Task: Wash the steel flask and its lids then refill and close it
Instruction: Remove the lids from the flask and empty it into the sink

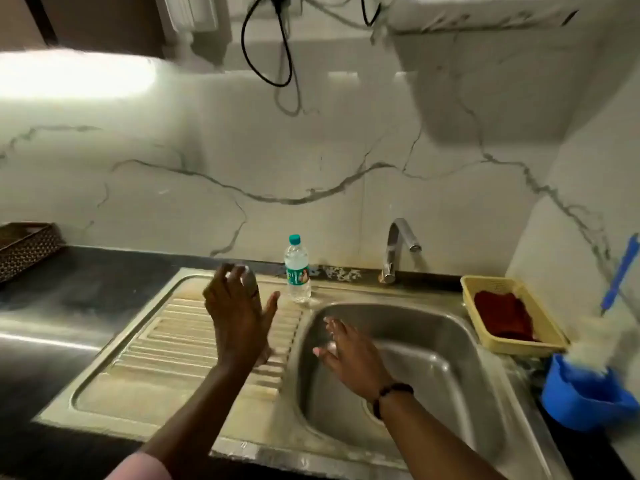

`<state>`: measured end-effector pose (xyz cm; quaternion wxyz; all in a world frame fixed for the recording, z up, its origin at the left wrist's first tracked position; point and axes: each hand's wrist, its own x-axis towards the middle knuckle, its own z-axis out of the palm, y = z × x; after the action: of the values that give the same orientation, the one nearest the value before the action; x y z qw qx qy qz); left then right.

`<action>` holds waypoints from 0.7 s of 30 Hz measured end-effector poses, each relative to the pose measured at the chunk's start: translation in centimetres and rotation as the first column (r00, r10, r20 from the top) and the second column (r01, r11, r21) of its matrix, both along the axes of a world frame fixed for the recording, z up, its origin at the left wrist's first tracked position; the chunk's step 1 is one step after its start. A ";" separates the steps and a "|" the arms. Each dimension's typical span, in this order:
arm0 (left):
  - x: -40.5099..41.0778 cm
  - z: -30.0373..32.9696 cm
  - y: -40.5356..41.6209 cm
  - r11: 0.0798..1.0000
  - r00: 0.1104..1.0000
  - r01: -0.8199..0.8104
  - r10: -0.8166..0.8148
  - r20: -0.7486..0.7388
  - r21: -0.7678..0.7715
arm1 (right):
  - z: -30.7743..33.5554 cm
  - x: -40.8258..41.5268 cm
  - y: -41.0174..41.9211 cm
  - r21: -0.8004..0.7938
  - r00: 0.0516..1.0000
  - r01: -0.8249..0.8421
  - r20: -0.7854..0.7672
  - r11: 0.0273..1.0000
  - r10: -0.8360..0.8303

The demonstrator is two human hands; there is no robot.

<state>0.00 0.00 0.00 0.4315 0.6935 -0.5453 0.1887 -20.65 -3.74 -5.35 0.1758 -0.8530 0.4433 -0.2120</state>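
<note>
While the left hand [239, 317] hovers over the ribbed draining board [180, 344], its fingertips are bunched round something small, grey and rounded [250, 280] at the top of the grip — blurred, so whether it's 1 of the flask's lids I can't say for sure, though that's my guess. Over the sink basin [433, 368] the right hand [346, 355] is spread wide, fingers straight, holding nothing, with what looks like white suds on the fingertips. No sign of the steel flask itself anywhere in view; it may be hidden behind that left hand or simply out of sight. My read: this is the washing stage, lather on, rinse to come. To do it well, I'd keep that little piece over the board or the basin so a slippery drop lands safe, bring it under the tap [398, 244], which isn't running that I can see, and turn it so the water reaches every groove. Standing between board and tap is a plastic water bottle [297, 271], close enough to get knocked; mind it.
</note>
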 end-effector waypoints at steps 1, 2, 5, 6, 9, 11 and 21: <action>0.9 -0.2 -0.5 1.000 0.999 -0.021 0.022 -0.032 0.018 | -0.4 0.4 -0.2 0.058 1.000 -0.005 0.027 0.998 0.003; 1.5 -0.1 -0.7 0.999 0.996 -0.026 0.029 -0.081 0.043 | -0.3 0.7 -0.3 0.109 0.999 -0.015 0.045 0.994 0.010; 3.1 -0.3 -1.7 0.981 0.921 0.126 -0.061 -0.386 0.146 | 0.7 1.0 -0.8 0.214 0.997 -0.042 0.067 0.976 0.028; 3.1 -0.4 -1.9 0.970 0.875 0.184 -0.086 -0.477 0.162 | 1.0 1.1 -0.8 0.233 0.996 -0.054 0.081 0.971 0.036; 3.7 -0.1 -2.2 0.971 0.800 0.208 -0.099 -0.592 0.119 | 2.1 1.0 -1.4 0.284 0.988 -0.101 0.141 0.953 0.062; 3.6 0.0 -2.2 0.976 0.794 0.204 -0.122 -0.596 0.073 | 2.6 1.1 -1.6 0.337 0.980 -0.137 0.180 0.932 0.078; -3.7 4.6 -1.6 0.829 0.598 0.552 -0.467 -0.651 -0.088 | 7.4 1.3 -2.4 0.481 0.862 -0.409 0.483 0.775 0.155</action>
<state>-3.68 -1.59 4.56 0.5847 0.5543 -0.5468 -0.2278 -19.37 -6.13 2.08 0.5426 -0.7534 0.3014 -0.2173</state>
